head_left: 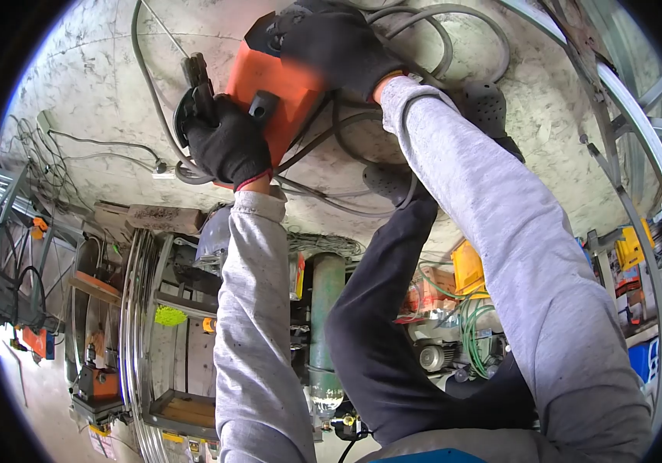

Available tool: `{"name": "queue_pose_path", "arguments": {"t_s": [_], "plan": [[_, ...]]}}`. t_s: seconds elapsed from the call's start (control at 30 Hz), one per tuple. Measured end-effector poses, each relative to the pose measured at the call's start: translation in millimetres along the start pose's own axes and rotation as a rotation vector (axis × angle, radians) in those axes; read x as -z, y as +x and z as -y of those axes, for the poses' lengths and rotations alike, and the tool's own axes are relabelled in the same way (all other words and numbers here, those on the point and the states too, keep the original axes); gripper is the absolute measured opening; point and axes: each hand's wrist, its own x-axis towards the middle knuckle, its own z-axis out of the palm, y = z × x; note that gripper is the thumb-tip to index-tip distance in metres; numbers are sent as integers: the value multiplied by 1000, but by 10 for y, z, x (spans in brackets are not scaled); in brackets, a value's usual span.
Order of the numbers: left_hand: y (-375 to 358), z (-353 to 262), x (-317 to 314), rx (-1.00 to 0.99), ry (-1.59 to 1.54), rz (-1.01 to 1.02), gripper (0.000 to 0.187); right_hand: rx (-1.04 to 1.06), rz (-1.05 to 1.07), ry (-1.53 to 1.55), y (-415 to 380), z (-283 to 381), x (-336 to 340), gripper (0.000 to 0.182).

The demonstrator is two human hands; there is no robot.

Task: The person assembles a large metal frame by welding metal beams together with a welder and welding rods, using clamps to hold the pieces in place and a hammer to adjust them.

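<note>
Well, above the scuffed, cluttered workshop floor (99, 73), left grip (230, 144) clasps black holder (196, 73), right grip (337, 48) unclear.

A pale, stained floor (107, 62) spreads above the green cylinder (326, 301) in view. Left of the cylinder are a metal frame (184, 305), a bundle of long metal tubes (132, 309) and, farther out, strong brightness. Right of it are a yellow bin (468, 268), a green hose (471, 332) and, well apart, a long metal rail (629, 104).

Two gloved hands (230, 145) (338, 50) and one orange machine (291, 91) are present. Also present are two clogs (485, 109) (386, 182), one green cylinder (325, 309) and one motor (433, 356).
</note>
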Motion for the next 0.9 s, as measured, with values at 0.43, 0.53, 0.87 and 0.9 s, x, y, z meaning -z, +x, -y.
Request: {"name": "queue_pose_path", "arguments": {"t_s": [0.43,0.53,0.87,0.9], "plan": [[57,144,-29,-30,32,-30,30,-278,-369,-42,-398,132,-16,33],[40,52,36,-9,96,-22,29,-371,-432,-229,-975,217,85,33],[-9,-22,343,-82,-45,55,29,-813,61,-281,-2594,1682,940,46],[-132,-142,465,-68,-83,44,29,-836,141,-290,-2525,1825,1092,46]]}}
